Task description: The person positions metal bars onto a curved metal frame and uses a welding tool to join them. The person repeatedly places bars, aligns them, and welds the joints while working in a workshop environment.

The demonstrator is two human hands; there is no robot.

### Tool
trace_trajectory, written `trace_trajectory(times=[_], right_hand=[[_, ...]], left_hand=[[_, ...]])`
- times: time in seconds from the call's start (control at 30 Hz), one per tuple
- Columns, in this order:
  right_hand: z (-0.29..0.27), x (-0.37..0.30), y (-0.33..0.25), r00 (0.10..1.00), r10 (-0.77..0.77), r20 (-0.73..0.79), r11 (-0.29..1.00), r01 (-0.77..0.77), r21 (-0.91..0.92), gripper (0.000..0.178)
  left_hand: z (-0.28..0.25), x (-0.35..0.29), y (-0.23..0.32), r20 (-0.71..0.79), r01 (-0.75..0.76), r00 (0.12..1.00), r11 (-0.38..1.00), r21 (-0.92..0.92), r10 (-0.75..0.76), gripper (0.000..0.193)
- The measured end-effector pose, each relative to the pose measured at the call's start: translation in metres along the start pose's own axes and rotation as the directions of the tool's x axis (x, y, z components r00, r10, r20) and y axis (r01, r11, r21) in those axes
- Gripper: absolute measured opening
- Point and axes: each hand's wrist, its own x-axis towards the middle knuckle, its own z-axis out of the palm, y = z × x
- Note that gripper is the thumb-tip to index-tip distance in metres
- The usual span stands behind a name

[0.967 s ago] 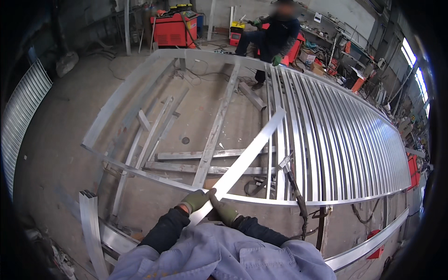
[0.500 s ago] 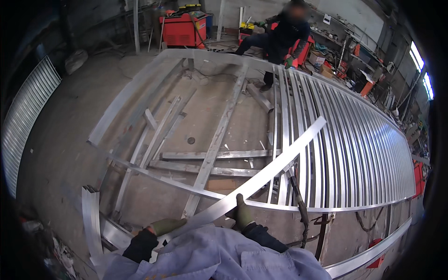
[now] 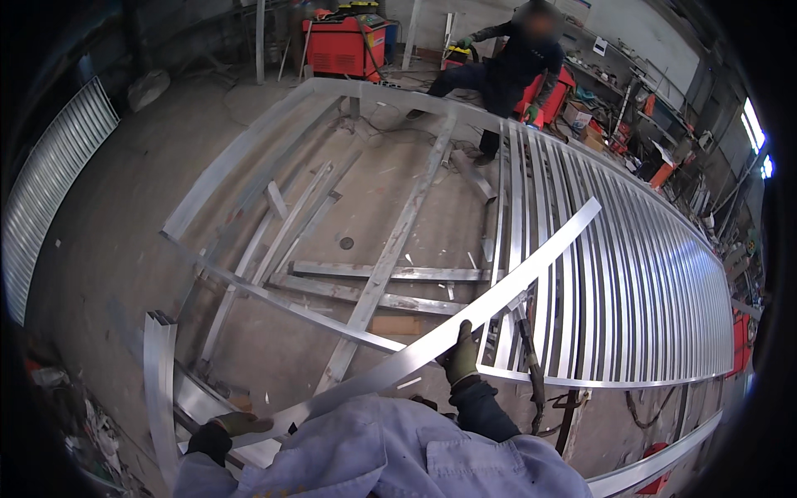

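A long flat-faced silver metal bar (image 3: 519,278) slants across in front of me, from low on the left up to the right. My left hand (image 3: 246,423), in an olive glove, is closed on its near end. Further up the bar, my right hand (image 3: 462,355) is closed round it with the thumb over the top edge. The bar's far end hangs over a large metal frame (image 3: 299,314). Closely spaced slats (image 3: 639,274) fill the right part of this frame, while a few crossbars span its left part.
A co-worker (image 3: 519,70) is at the frame's far side, one hand near the slats. Stacked profiles (image 3: 159,373) stand near my left arm. A dark cable (image 3: 531,365) hangs by the near rail. A red machine (image 3: 344,46) stands behind; a ribbed panel (image 3: 58,191) is far left.
My right hand and the bar's far end have moved right. My left hand has shifted left and lower, staying on the bar. The whole view has shifted slightly.
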Motion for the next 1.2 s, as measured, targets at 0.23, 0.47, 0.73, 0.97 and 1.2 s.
trace_trajectory(times=[0.23,0.47,0.73,0.97,1.2], right_hand=[[0.023,0.028,-0.011,0.970,-0.118,0.212,0.950,0.048,0.309,0.072],[0.073,0.030,-0.018,0.962,-0.153,0.228,0.952,0.082,0.294,0.072],[0.123,0.024,0.055,0.924,-0.020,0.382,0.982,-0.053,0.179,0.070],[0.155,0.012,0.113,0.889,0.235,0.394,0.972,-0.228,-0.065,0.066],[0.164,0.031,0.082,0.903,0.187,0.388,0.974,-0.222,0.048,0.061]], left_hand=[[0.027,-0.007,0.032,-0.318,0.023,0.948,0.999,-0.025,-0.030,0.091],[0.017,-0.006,0.032,-0.436,-0.034,0.900,0.996,-0.084,-0.006,0.071],[0.014,0.017,0.018,-0.462,-0.289,0.845,0.957,0.032,0.271,0.041],[0.037,0.039,-0.001,-0.477,-0.402,0.726,0.869,0.290,0.495,0.041],[0.030,0.049,0.040,-0.518,-0.274,0.806,0.957,0.099,0.285,0.042]])
